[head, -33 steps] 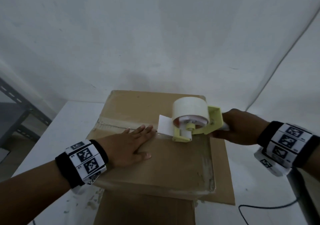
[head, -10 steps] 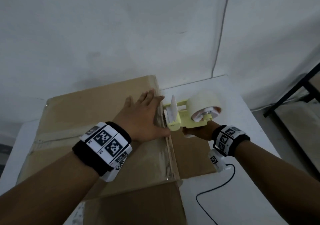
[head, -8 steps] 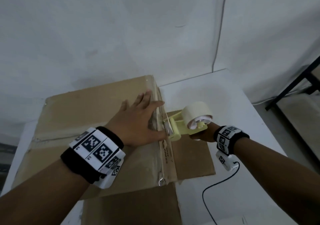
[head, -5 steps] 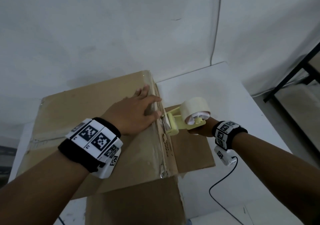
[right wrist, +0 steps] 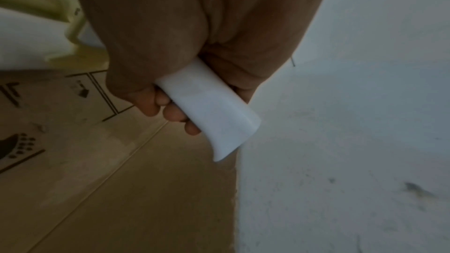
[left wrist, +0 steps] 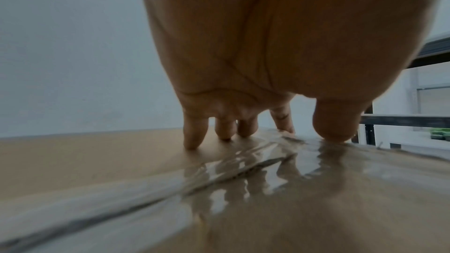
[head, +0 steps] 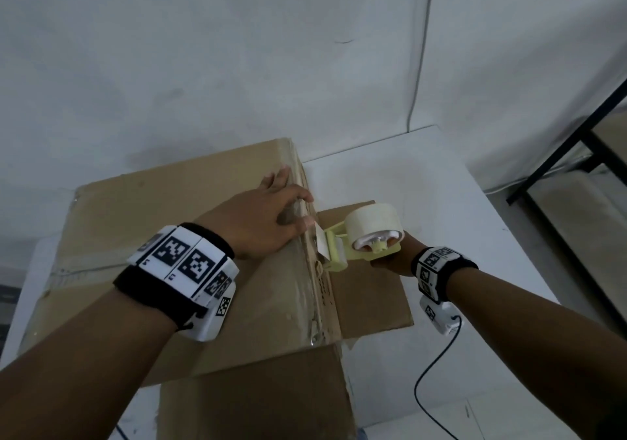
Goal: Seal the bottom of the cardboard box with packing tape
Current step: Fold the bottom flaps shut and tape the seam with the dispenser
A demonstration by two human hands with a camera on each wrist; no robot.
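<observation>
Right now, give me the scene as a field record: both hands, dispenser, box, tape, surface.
left hand: flat on top of the cardboard box, fingertips pressing down clear tape near its right edge
right hand: grips the white handle of the tape dispenser
tape dispenser: yellow frame, roll mounted, head at the box's right top edge, over the side face
box flap: sticks out to the right, lying on the table
table: white; a black cable runs over it

brown cardboard box (head: pixel 176 202) on table, glossy packing tape (left wrist: pixel 243 163) across its top.
</observation>
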